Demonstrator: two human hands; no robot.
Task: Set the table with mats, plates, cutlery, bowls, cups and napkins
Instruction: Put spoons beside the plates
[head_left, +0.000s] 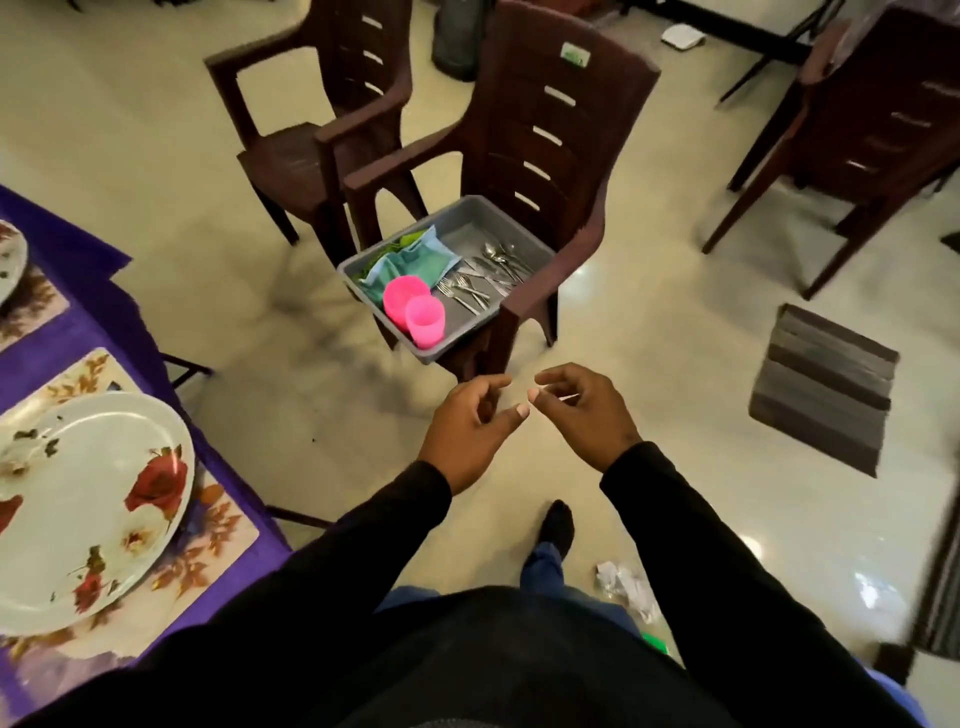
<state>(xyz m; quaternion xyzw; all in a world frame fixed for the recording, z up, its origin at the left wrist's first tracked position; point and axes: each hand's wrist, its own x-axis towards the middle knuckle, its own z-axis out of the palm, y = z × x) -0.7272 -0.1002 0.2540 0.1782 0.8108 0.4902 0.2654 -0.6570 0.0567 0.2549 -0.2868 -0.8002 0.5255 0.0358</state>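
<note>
Both hands hang in the air over the floor, well short of the chair (524, 156) ahead; the left hand (470, 431) has its fingers loosely curled and its grip holds nothing; the right hand (582, 410) is likewise loosely curled, thumb and forefinger close together, and whether a thin pale sliver sits in that grip I cannot tell; the two hands nearly meet at the fingertips; both arms are in black sleeves

On the seat of the brown chair sits a grey tub (467, 218); inside it, at the near corner, a pink cup (425, 321) stands just beside a pink bowl (404, 293); behind these lie folded napkins (415, 257) in teal and green; along the right side of the tub lies the cutlery (483, 280), forks nearer and spoons farther back

At the left edge, the surface wears a purple cloth (104, 306); on it lies a leaf-patterned mat (208, 545) carrying a white plate (93, 499) printed with red flowers; a second mat and plate show partly at the far left

A second brown chair stands behind the first; a dark slatted mat (826, 384) lies on the floor to the right
</note>
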